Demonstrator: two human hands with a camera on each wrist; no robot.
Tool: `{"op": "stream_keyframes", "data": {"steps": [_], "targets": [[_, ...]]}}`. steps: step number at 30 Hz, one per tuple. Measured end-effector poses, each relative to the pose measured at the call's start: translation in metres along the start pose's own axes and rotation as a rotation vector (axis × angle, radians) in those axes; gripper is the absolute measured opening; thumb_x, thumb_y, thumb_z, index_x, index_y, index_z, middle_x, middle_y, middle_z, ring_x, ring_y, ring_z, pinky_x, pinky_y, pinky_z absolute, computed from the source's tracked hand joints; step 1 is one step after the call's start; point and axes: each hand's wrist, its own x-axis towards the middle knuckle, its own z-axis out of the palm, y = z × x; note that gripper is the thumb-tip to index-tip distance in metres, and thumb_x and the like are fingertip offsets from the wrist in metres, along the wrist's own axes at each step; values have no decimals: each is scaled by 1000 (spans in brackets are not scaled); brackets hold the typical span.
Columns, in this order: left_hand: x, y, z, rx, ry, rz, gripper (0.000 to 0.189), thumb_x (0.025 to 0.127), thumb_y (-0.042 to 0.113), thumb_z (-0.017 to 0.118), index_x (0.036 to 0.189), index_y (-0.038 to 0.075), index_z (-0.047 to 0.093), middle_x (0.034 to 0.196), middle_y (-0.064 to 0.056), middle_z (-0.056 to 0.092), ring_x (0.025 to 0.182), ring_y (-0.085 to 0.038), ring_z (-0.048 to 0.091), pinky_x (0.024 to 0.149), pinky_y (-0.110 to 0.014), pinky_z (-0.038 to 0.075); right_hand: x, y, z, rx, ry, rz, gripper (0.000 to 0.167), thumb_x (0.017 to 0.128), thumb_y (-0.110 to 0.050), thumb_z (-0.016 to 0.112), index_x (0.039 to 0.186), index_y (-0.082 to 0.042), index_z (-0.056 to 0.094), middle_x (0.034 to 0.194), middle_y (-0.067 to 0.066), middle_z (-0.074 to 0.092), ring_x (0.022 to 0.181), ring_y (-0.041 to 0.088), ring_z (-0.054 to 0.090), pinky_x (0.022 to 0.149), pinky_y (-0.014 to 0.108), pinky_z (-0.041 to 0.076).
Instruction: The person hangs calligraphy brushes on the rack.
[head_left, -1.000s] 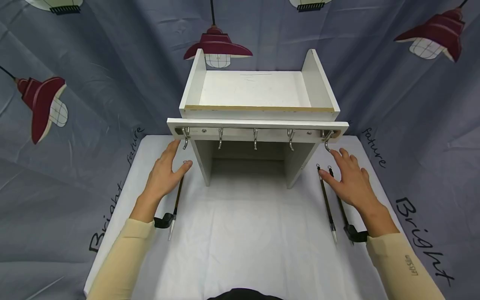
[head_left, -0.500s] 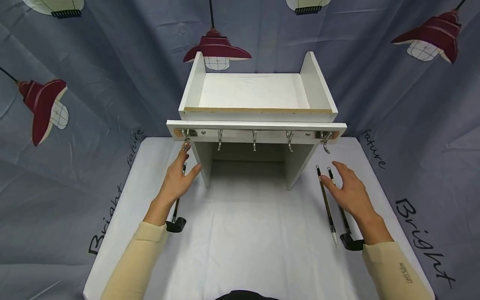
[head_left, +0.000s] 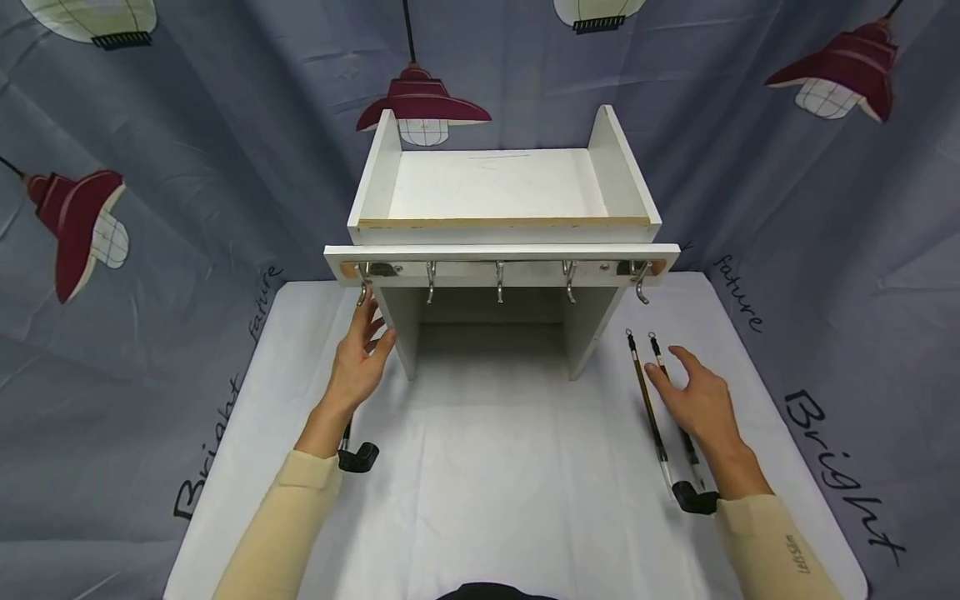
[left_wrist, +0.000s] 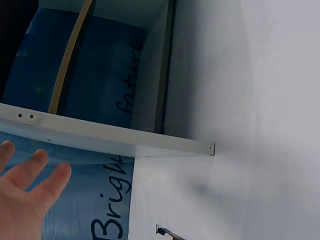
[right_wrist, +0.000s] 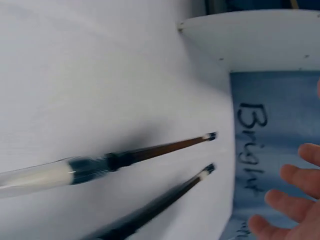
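A white wooden shelf unit (head_left: 457,252) stands at the back, with several metal hooks (head_left: 500,283) along its front rail. My left hand (head_left: 355,367) reaches up at the rail's left end, its fingertips near the leftmost hook (head_left: 362,292); I cannot tell whether they touch. In the left wrist view its fingers (left_wrist: 52,185) are spread. Two slender calligraphy brushes lie on the right: one brush (head_left: 649,410) in plain sight, the other brush (head_left: 689,450) partly behind my right hand (head_left: 697,404). That hand hovers with relaxed fingers, holding nothing. Another brush's end (left_wrist: 165,231) shows on the left.
The white table (head_left: 487,492) spreads in front of the shelf. A grey-blue curtain (head_left: 187,208) printed with red lamps and lettering surrounds it at the back and sides. Black cameras (head_left: 360,458) sit at both wrists.
My left hand has moved right and in toward the leftmost hook. My right hand has drawn back from the rail's right end, toward me.
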Motion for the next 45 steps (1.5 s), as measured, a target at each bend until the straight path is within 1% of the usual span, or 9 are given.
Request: {"op": "stream_keyframes", "data": {"steps": [6,9,15,19,24,29,35,38,45], "targets": [[2,1,6,-38,-24,-63,73,109,14,51,168,18,7,171,-18,17,150,-43,37,115,-59,42,5,18,13,19,124,27,60,102,-45,60,142,0,57,131,35,63,112,55,64,89,65,53],[3,1,8,-40,-12,-74,71,109,13,50,167,14,8,170,-20,17,149,-45,37,115,-61,41,9,23,17,53,170,27,54,102,-40,62,138,1,61,128,31,67,108,52,66,86,62,54],[6,-3,12,-79,26,-23,68,109,13,52,167,21,18,169,-16,27,146,-44,43,111,-59,45,18,26,25,72,218,74,49,101,-37,63,132,1,65,115,28,71,104,47,66,87,60,54],[6,-7,14,-85,63,7,63,108,16,54,165,26,27,166,-12,35,143,-41,49,108,-58,48,22,29,31,51,203,104,48,100,-33,64,132,3,65,112,29,68,102,45,64,86,59,52],[3,-7,15,-65,95,12,59,108,18,55,162,26,35,162,-13,43,139,-42,53,105,-61,51,25,36,40,23,208,108,46,99,-29,66,129,5,64,110,29,63,99,44,60,82,58,49],[6,-7,15,-57,103,27,57,108,16,54,162,23,37,161,-13,45,138,-42,54,105,-61,51,29,44,49,22,224,112,46,98,-27,66,130,7,63,112,31,60,101,46,58,84,60,48],[8,-6,16,-53,93,-2,58,109,12,52,163,15,33,162,-18,41,140,-44,52,107,-62,49,33,52,60,0,161,161,48,101,-28,63,134,6,60,115,30,58,104,46,56,89,60,47],[7,1,16,-53,86,-16,58,109,10,51,163,10,30,162,-22,39,140,-47,50,108,-63,47,34,56,65,-22,132,182,48,101,-27,62,135,7,59,114,30,58,104,45,56,88,60,48],[1,32,12,-59,78,-8,56,108,7,51,161,4,32,160,-26,41,138,-47,51,108,-62,48,35,59,71,-40,123,191,46,102,-24,60,136,7,58,112,29,58,102,45,57,86,59,48]]}}
